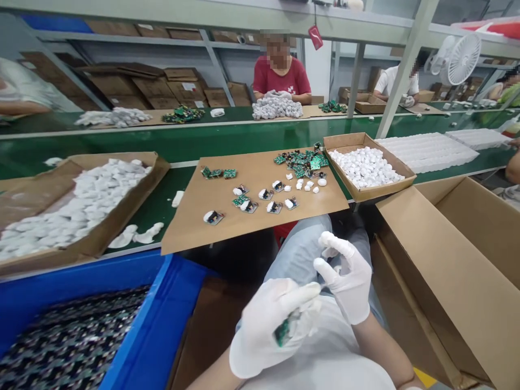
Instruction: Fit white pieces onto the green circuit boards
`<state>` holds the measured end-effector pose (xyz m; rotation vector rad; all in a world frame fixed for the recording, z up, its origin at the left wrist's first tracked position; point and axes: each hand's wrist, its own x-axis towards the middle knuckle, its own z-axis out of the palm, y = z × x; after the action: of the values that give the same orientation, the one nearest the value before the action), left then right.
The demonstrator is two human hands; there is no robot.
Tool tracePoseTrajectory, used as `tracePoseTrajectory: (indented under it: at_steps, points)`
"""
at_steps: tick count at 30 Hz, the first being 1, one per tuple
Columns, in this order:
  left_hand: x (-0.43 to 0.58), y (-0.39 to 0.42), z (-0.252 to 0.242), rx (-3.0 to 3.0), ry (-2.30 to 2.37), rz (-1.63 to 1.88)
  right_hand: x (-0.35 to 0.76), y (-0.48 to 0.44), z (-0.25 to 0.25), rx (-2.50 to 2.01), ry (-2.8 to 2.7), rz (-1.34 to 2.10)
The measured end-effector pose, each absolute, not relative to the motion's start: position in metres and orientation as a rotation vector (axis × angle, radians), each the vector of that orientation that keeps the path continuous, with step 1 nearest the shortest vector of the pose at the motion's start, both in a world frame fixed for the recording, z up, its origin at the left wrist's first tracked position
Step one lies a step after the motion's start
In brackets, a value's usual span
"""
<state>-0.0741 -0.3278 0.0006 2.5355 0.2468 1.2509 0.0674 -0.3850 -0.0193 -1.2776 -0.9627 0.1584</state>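
My left hand (268,325), in a white glove, is wrapped round a green circuit board (281,333) over my lap; its fingers hide most of the board. Close beside it, my right hand (347,276), also gloved, has thumb and forefinger apart, and no held thing shows between them. On the cardboard sheet (190,227) ahead lie several boards with white caps (213,218). Several small white plastic pieces (309,185) sit to their right. Behind those is a heap of green circuit boards (303,161), and a few more boards (219,173) lie farther left.
Cartons of white parts flank the sheet, one left (156,168) and one right (361,194). A blue bin (162,303) of dark parts stands lower left, an opened cardboard box (450,271) lower right. Across the green conveyor (227,142), a person in red (280,76) handles white parts.
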Motion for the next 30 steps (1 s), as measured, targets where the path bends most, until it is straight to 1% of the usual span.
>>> tracePoseTrajectory:
  at_steps: [2, 5, 9, 12, 15, 19, 22, 25, 27, 30]
  points:
    - [-0.074, -0.330, 0.008, 2.511, 0.303, 1.310, 0.070, -0.389, -0.017, -1.357, -1.105, -0.096]
    - [-0.064, -0.335, 0.012, 2.637, 0.350, 1.250, 0.074, -0.396, -0.015, -1.357, -1.308, -0.347]
    - [-0.048, -0.341, 0.006, 2.593, 0.184, 1.247, 0.076, -0.403, -0.018, -1.359, -1.373, -0.487]
    - [-0.045, -0.342, 0.003, 2.486, 0.006, 1.132, 0.075, -0.402, -0.021, -1.335, -1.362, -0.533]
    - [-0.050, -0.340, 0.003, 2.426, -0.036, 0.958, 0.072, -0.394, -0.024, -1.339, -1.350, -0.463]
    - [-0.057, -0.332, 0.000, 2.162, 0.274, 0.863, 0.070, -0.377, -0.026, -1.314, -1.283, -0.107]
    - [-0.056, -0.320, -0.006, 1.648, 0.481, 0.814, 0.074, -0.365, -0.026, -1.322, -1.181, 0.172]
    - [-0.047, -0.305, -0.009, 1.127, 0.559, 0.763, 0.083, -0.359, -0.024, -1.368, -0.998, 0.450]
    - [-0.037, -0.293, -0.009, 1.056, 0.611, 0.779, 0.088, -0.355, -0.023, -1.380, -1.008, 0.512]
    - [-0.025, -0.276, -0.008, 1.170, 0.723, 0.874, 0.094, -0.348, -0.022, -1.369, -1.298, 0.363]
